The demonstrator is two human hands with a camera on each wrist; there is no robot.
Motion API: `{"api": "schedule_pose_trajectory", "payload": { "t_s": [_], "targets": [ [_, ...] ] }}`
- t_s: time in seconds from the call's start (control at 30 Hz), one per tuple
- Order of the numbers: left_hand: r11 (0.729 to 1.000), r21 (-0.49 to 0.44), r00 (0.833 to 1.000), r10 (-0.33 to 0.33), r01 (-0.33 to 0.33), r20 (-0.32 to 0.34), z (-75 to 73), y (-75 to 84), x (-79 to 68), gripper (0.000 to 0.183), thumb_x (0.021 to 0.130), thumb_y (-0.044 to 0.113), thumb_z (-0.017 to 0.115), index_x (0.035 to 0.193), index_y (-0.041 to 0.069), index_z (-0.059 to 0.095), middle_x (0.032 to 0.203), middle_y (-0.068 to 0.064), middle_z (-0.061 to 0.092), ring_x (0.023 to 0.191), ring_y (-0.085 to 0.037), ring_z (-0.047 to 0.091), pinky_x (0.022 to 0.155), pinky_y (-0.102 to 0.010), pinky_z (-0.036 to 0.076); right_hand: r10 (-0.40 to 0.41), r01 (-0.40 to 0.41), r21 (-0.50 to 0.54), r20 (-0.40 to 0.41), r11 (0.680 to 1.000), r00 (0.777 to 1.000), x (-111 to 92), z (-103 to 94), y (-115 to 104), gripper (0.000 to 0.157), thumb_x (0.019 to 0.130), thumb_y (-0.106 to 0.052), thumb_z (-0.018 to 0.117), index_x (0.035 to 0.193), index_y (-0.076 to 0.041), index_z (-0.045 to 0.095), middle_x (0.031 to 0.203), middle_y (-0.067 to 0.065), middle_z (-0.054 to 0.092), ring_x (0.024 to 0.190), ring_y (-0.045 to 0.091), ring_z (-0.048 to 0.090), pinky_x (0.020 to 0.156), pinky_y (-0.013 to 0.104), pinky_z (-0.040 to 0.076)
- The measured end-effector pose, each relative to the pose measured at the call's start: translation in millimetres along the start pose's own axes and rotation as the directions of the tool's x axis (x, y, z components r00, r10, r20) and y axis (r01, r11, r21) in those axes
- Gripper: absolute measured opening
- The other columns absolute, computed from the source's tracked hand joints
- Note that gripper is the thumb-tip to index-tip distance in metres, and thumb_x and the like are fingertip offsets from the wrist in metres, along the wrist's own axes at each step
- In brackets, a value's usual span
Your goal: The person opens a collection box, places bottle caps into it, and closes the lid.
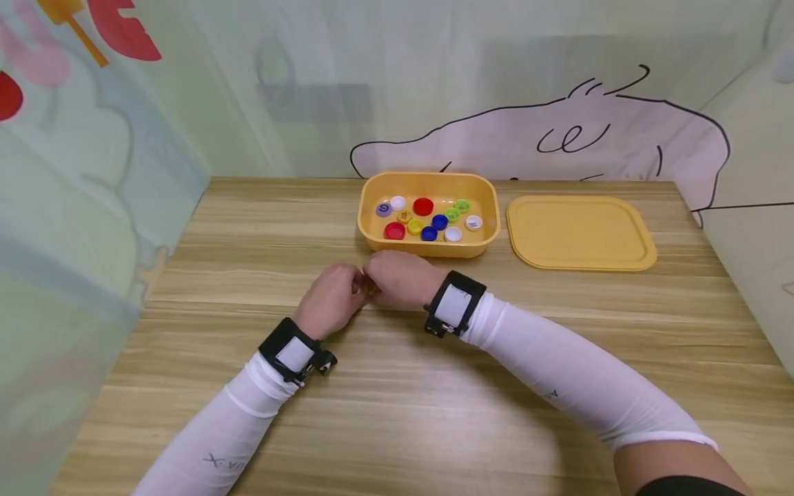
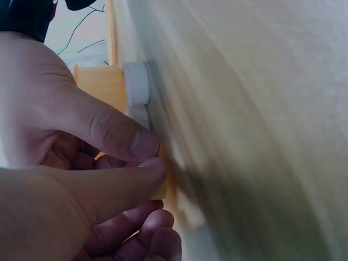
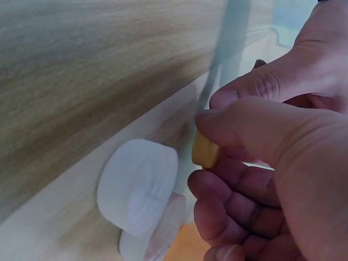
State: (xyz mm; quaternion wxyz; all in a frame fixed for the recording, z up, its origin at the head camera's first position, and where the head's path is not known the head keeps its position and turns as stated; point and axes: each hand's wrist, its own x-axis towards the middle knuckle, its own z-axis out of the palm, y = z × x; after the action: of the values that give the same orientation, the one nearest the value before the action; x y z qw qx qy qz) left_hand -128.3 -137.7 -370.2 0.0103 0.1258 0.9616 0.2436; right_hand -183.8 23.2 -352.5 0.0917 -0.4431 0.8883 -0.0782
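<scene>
Both hands meet just in front of the yellow box, above the table. The right hand pinches a small yellow bottle cap between thumb and curled fingers. From the other side the left hand grips the same cap, its thumb tip close to the right thumb. In the left wrist view only a sliver of the yellow cap shows. Beside the hands, two white caps lie on the table, hidden from the head view. Inside the box are several bottle caps, including a red cap and a blue cap.
The box's flat yellow lid lies to its right on the wood-grain table. A wall with printed drawings rises behind the table's back edge. Another printed wall runs along the left side.
</scene>
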Motion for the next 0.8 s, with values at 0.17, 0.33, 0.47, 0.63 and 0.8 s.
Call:
{"api": "schedule_pose_trajectory", "payload": {
  "t_s": [0.17,0.33,0.47,0.63,0.8],
  "targets": [
    [1.000,0.000,1.000,-0.006,0.006,-0.017,-8.0,4.8,-1.9,0.013,0.085,0.014,0.075,0.091,0.004,0.067,0.078,-0.003,0.060,0.071,-0.020,0.055,0.063,-0.031,0.045,-0.006,0.006,0.010,-0.033,1.000,0.999,-2.9,-6.3,-1.1,0.022,0.089,-0.033,0.073,0.101,-0.016,0.067,0.085,-0.007,0.060,0.075,0.009,0.056,0.069,0.019,0.045],
    [1.000,-0.004,0.999,-0.026,0.026,-0.030,-23.9,14.9,-2.7,0.021,0.089,0.016,0.073,0.103,0.001,0.067,0.091,-0.007,0.064,0.079,-0.021,0.057,0.070,-0.033,0.048,0.018,-0.014,0.049,-0.069,0.999,0.997,-6.3,-21.3,-4.4,0.028,0.087,-0.035,0.076,0.104,-0.015,0.066,0.088,-0.008,0.063,0.075,0.006,0.058,0.071,0.016,0.047],
    [1.000,-0.002,0.997,0.008,-0.008,-0.079,-37.5,25.9,2.2,0.023,0.090,0.014,0.073,0.108,0.000,0.066,0.094,-0.008,0.062,0.084,-0.022,0.056,0.073,-0.034,0.047,0.044,-0.035,0.073,-0.123,0.997,0.992,-9.9,-37.5,-3.9,0.030,0.087,-0.030,0.076,0.108,-0.012,0.064,0.095,-0.005,0.065,0.082,0.008,0.059,0.077,0.018,0.049],
    [0.998,-0.006,0.986,0.059,-0.060,-0.158,-49.6,41.0,18.0,0.023,0.090,0.010,0.072,0.108,-0.001,0.064,0.094,-0.009,0.061,0.086,-0.023,0.056,0.077,-0.033,0.048,0.044,-0.028,0.076,-0.223,0.997,0.974,-17.4,-59.1,4.8,0.032,0.087,-0.025,0.075,0.112,-0.008,0.064,0.102,0.001,0.064,0.088,0.013,0.057,0.081,0.023,0.049],
    [0.997,0.009,0.978,0.076,-0.075,-0.195,-60.0,60.0,40.9,0.023,0.091,0.010,0.071,0.111,0.000,0.063,0.096,-0.008,0.061,0.088,-0.023,0.055,0.080,-0.032,0.046,0.060,-0.039,0.072,-0.325,0.997,0.944,-26.6,-79.6,20.3,0.033,0.086,-0.025,0.077,0.111,-0.006,0.066,0.102,0.003,0.065,0.091,0.017,0.059,0.083,0.027,0.049]
  ]
}}
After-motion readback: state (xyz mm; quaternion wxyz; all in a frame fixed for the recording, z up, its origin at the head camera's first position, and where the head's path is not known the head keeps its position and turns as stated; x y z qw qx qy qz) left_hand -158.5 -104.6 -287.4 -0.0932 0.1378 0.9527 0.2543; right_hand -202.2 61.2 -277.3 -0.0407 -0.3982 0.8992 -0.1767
